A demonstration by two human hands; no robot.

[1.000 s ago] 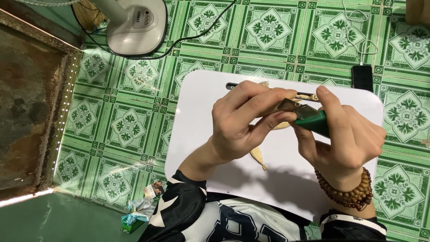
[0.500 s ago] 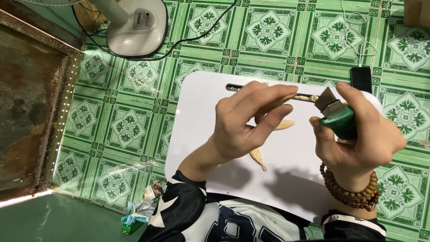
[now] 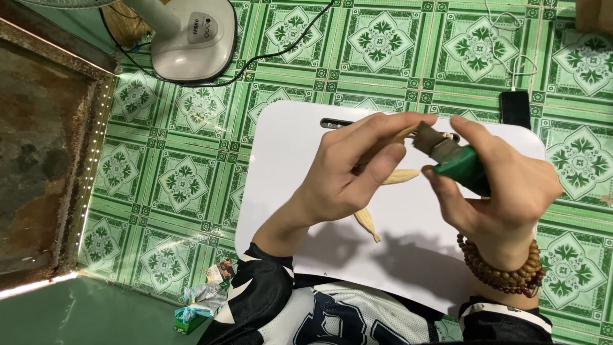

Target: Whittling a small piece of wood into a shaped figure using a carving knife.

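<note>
Your left hand (image 3: 354,172) is pinching a slim wooden piece (image 3: 391,140) above the white lap tray (image 3: 287,166), while your right hand (image 3: 504,191) is gripping a green-handled tool (image 3: 456,160), its tip touching the piece's end. Keep steadying the wood and working with light pressure, pointing the tip away from your fingertips (image 3: 426,121).

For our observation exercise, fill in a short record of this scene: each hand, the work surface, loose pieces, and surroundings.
left hand: grips a thin wooden stick
right hand: holds a green-handled tool, tip at the stick
surface: white board on green tiled floor
loose pieces: two pale carved pieces on the board
surroundings: fan base, dark phone
</note>
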